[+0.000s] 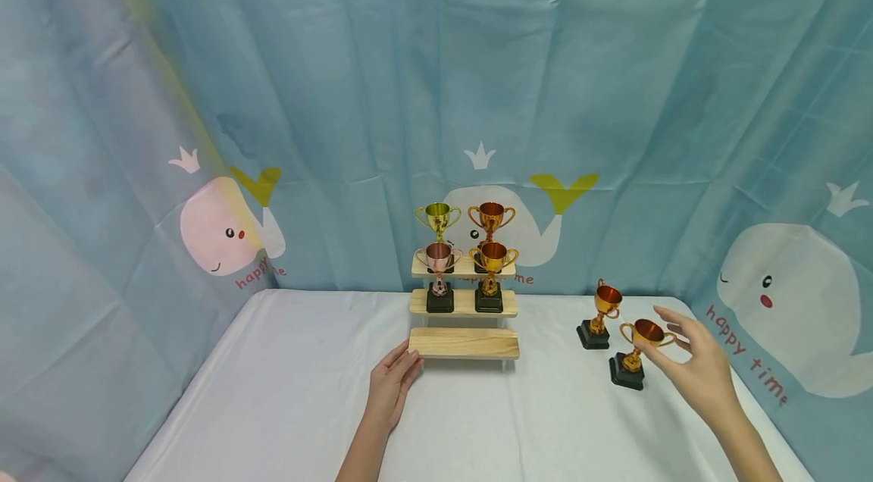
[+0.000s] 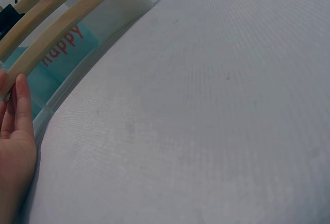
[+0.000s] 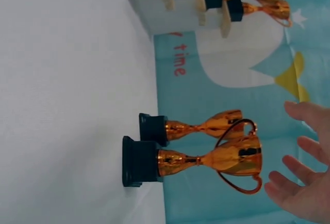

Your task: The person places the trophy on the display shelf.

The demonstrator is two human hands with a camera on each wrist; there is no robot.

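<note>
A three-step wooden display stand (image 1: 464, 344) stands mid-table, with my left hand (image 1: 394, 380) pinching the left end of its lowest step. In the left wrist view the fingertips (image 2: 21, 82) meet the edge of that wooden board (image 2: 56, 27). On the right, my right hand (image 1: 702, 364) is spread around the top of the nearer gold trophy cup (image 1: 648, 333), which stands upright on a black base. The right wrist view shows a gap between the fingers (image 3: 294, 170) and this trophy (image 3: 234, 158). Just behind it stands another bronze-gold trophy (image 1: 607, 302).
The middle step bears a rose-coloured trophy (image 1: 439, 258) and a gold trophy (image 1: 491, 259). Behind them, a yellow-gold trophy (image 1: 437, 216) and a copper-gold trophy (image 1: 492, 217) stand on the top step. A white cloth (image 1: 286, 383) covers the table; a blue curtain (image 1: 382, 88) hangs around it.
</note>
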